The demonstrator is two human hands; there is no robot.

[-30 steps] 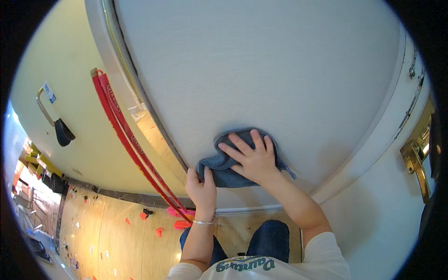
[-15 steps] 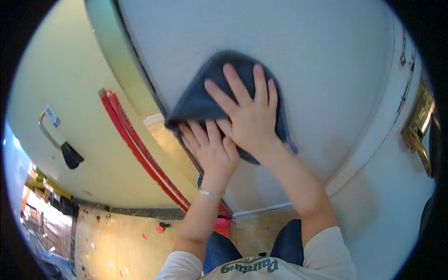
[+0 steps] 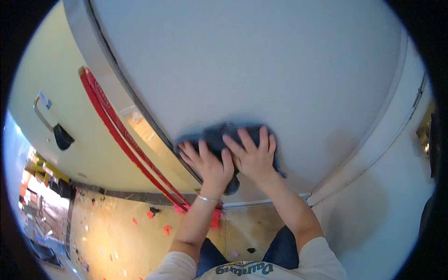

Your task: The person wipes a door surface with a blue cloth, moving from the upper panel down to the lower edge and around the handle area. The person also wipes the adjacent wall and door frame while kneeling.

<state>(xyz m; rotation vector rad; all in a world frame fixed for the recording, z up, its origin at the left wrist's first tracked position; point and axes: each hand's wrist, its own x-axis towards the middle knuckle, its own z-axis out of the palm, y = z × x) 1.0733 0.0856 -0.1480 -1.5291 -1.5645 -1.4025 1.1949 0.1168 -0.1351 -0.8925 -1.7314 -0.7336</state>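
Observation:
A dark blue-grey cloth lies bunched against the lower part of a smooth white panel, which looks like a door. My left hand presses on the cloth's left side with fingers spread. To its right, my right hand also lies flat on the cloth, fingers apart. The two hands are side by side and nearly touching. A fold of the cloth hangs below, between my wrists. A silver bangle circles my left wrist.
Two long red poles lean just left of the panel, with pink bristles near the floor. Beyond them is a cream door with a bent metal handle. Scraps litter the wooden floor. A white frame edges the panel's right.
Both hands have slid down the panel with the cloth, the right hand furthest. The cloth has gone from spread out to bunched. The view has shifted a little.

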